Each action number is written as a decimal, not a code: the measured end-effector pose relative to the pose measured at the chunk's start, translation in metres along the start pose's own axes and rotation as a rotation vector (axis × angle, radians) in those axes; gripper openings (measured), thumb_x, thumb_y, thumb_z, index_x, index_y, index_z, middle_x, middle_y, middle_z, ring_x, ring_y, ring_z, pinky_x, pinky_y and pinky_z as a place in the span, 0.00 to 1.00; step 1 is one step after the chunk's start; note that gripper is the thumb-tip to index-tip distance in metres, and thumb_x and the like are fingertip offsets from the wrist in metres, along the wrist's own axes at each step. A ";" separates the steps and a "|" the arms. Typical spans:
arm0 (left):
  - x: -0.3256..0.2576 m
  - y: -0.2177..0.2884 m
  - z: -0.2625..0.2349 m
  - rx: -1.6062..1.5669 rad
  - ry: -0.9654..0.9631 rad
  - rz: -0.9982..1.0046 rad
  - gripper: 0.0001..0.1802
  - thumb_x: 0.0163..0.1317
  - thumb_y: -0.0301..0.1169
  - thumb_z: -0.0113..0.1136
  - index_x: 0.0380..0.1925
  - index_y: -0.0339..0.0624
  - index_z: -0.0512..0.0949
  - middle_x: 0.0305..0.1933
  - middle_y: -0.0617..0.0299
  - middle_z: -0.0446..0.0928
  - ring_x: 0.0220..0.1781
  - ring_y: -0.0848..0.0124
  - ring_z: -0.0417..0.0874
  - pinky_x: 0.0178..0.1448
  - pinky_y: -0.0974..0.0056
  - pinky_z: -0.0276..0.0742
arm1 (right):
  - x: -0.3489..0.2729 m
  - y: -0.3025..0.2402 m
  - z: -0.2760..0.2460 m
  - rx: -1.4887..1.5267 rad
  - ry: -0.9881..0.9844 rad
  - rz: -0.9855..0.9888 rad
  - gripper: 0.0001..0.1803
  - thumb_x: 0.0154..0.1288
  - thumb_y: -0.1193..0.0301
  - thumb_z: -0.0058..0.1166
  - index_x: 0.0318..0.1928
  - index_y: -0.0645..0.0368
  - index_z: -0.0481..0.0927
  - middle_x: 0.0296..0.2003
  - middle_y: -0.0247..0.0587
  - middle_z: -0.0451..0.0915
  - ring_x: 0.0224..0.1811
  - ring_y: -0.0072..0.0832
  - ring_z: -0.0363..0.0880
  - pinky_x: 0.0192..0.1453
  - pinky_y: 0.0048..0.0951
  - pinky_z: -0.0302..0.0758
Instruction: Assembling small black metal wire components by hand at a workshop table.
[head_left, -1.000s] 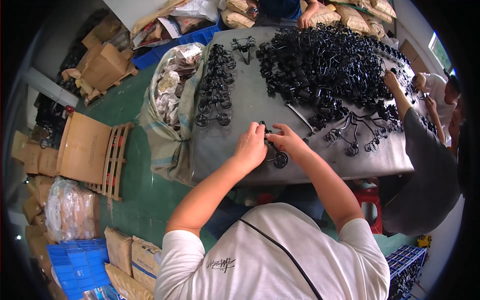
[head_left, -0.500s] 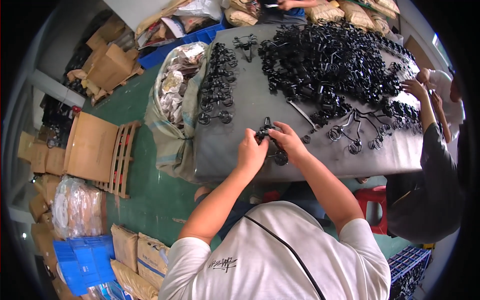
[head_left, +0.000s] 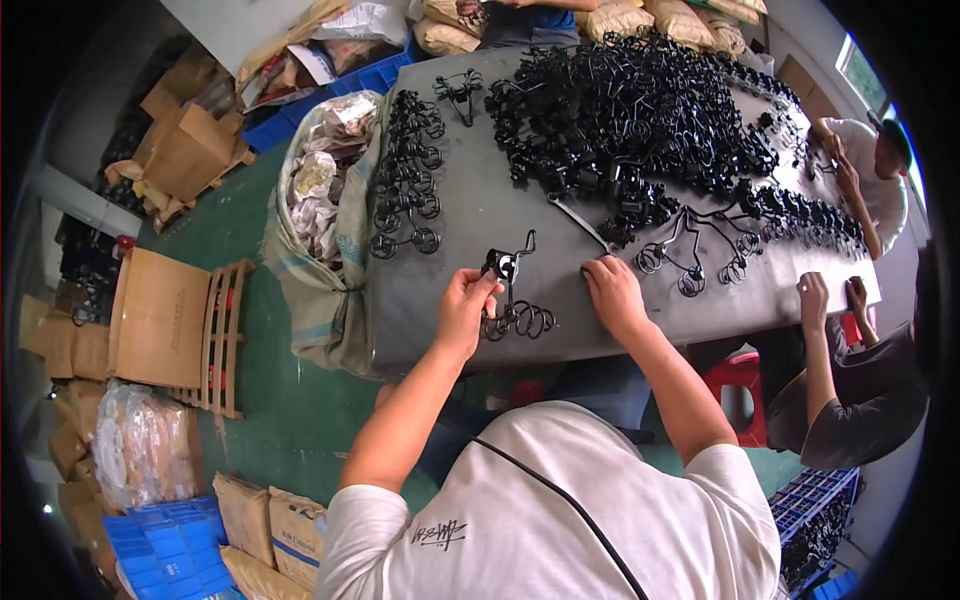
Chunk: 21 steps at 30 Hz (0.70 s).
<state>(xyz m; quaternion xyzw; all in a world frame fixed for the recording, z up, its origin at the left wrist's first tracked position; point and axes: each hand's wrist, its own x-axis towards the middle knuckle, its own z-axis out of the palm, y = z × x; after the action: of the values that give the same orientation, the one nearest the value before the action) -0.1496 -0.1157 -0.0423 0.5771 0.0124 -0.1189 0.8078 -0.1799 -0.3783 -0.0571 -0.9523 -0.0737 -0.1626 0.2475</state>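
My left hand (head_left: 466,308) is closed around a black metal part (head_left: 507,264) and holds it above the near edge of the table. The part has a clamp-like body, a bent rod sticking up and several wire rings hanging below. My right hand (head_left: 616,295) is at the tabletop, fingers bunched and pointing down. Its fingertips meet the near end of a slim silver bar-shaped tool (head_left: 580,222). Whatever lies under those fingertips is hidden.
A large heap of black metal parts (head_left: 630,120) covers the table's far middle. Ringed parts stand in a row (head_left: 408,180) at left, beside a woven sack (head_left: 320,230). Co-workers sit at right and far side. A red stool (head_left: 735,395) stands below the table's edge.
My hands have parted: both were on the black part, and now only the left holds it. The right has moved to the tool's near end. The co-worker at right has drawn a hand back.
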 end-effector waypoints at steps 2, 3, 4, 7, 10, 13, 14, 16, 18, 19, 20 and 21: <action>0.002 -0.006 -0.002 -0.018 -0.005 0.011 0.14 0.69 0.37 0.64 0.39 0.40 0.71 0.33 0.60 0.79 0.24 0.80 0.71 0.29 0.74 0.66 | 0.006 -0.012 0.000 0.367 -0.069 0.083 0.10 0.68 0.70 0.54 0.46 0.60 0.82 0.38 0.49 0.80 0.44 0.47 0.79 0.50 0.43 0.76; 0.003 -0.009 -0.002 -0.032 -0.013 0.021 0.14 0.69 0.38 0.64 0.39 0.40 0.71 0.34 0.60 0.78 0.24 0.80 0.70 0.29 0.74 0.65 | 0.007 -0.016 0.001 0.367 -0.075 0.080 0.10 0.68 0.70 0.54 0.46 0.60 0.82 0.38 0.49 0.80 0.44 0.47 0.79 0.50 0.43 0.76; 0.003 -0.009 -0.003 -0.036 -0.006 0.020 0.14 0.69 0.37 0.63 0.39 0.40 0.71 0.34 0.60 0.78 0.24 0.80 0.70 0.29 0.74 0.66 | 0.006 -0.021 0.003 0.300 -0.123 0.089 0.11 0.68 0.70 0.54 0.47 0.59 0.82 0.38 0.48 0.80 0.45 0.47 0.79 0.51 0.43 0.76; 0.002 -0.010 -0.006 -0.027 0.004 0.022 0.14 0.69 0.37 0.63 0.39 0.40 0.71 0.34 0.60 0.79 0.24 0.80 0.70 0.28 0.74 0.66 | -0.003 -0.031 0.007 0.135 -0.108 0.051 0.13 0.66 0.69 0.56 0.49 0.59 0.81 0.39 0.46 0.78 0.47 0.46 0.77 0.53 0.42 0.75; 0.005 -0.011 -0.003 -0.026 -0.011 0.032 0.18 0.67 0.39 0.65 0.40 0.38 0.70 0.34 0.58 0.79 0.23 0.80 0.71 0.28 0.74 0.67 | -0.009 -0.032 0.006 -0.004 -0.051 -0.036 0.14 0.64 0.70 0.57 0.50 0.59 0.80 0.40 0.45 0.77 0.48 0.45 0.76 0.54 0.40 0.75; 0.005 -0.010 -0.001 -0.031 -0.023 0.035 0.14 0.69 0.37 0.63 0.39 0.40 0.71 0.35 0.59 0.80 0.24 0.80 0.71 0.28 0.74 0.67 | -0.006 -0.032 0.007 0.029 -0.053 -0.070 0.15 0.62 0.72 0.59 0.50 0.60 0.80 0.40 0.43 0.76 0.45 0.41 0.76 0.52 0.38 0.75; 0.005 -0.011 -0.002 -0.031 -0.025 0.035 0.14 0.69 0.37 0.63 0.39 0.40 0.71 0.35 0.59 0.80 0.24 0.80 0.71 0.28 0.74 0.67 | -0.002 -0.032 0.007 0.105 -0.042 -0.066 0.15 0.61 0.73 0.60 0.50 0.60 0.80 0.40 0.42 0.75 0.43 0.38 0.77 0.49 0.36 0.76; 0.004 -0.011 -0.003 0.017 -0.013 0.042 0.17 0.68 0.38 0.65 0.41 0.38 0.71 0.34 0.59 0.80 0.23 0.81 0.71 0.27 0.74 0.67 | 0.008 -0.047 -0.002 0.296 -0.043 0.041 0.16 0.61 0.74 0.61 0.49 0.60 0.80 0.39 0.41 0.75 0.40 0.35 0.76 0.46 0.34 0.76; 0.003 -0.009 0.000 0.005 -0.013 0.043 0.17 0.67 0.38 0.65 0.41 0.38 0.71 0.34 0.60 0.80 0.23 0.81 0.71 0.27 0.74 0.67 | 0.018 -0.069 -0.012 0.487 -0.050 0.152 0.16 0.60 0.75 0.62 0.49 0.60 0.80 0.39 0.40 0.74 0.37 0.32 0.76 0.44 0.31 0.75; 0.004 -0.007 0.001 -0.005 -0.018 0.047 0.17 0.67 0.38 0.65 0.41 0.38 0.71 0.33 0.60 0.80 0.23 0.81 0.71 0.27 0.74 0.67 | 0.026 -0.078 -0.015 0.560 -0.021 0.100 0.16 0.59 0.75 0.63 0.49 0.60 0.80 0.38 0.39 0.74 0.35 0.29 0.75 0.42 0.30 0.75; 0.002 -0.006 0.002 -0.004 -0.019 0.047 0.17 0.67 0.38 0.65 0.41 0.38 0.71 0.33 0.60 0.80 0.23 0.81 0.71 0.27 0.74 0.67 | 0.031 -0.083 -0.015 0.631 0.008 0.047 0.16 0.59 0.75 0.64 0.48 0.60 0.80 0.37 0.38 0.74 0.33 0.27 0.75 0.40 0.28 0.74; 0.000 -0.004 0.003 0.009 -0.019 0.021 0.17 0.67 0.39 0.65 0.41 0.39 0.71 0.34 0.60 0.80 0.24 0.80 0.72 0.28 0.73 0.68 | 0.033 -0.086 -0.012 0.631 0.010 0.047 0.16 0.59 0.75 0.64 0.48 0.60 0.80 0.37 0.38 0.74 0.33 0.27 0.75 0.40 0.28 0.74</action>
<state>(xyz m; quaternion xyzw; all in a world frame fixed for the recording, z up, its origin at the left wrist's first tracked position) -0.1504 -0.1197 -0.0456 0.5799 -0.0017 -0.1159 0.8064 -0.1715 -0.3081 0.0030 -0.8290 -0.0973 -0.1303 0.5350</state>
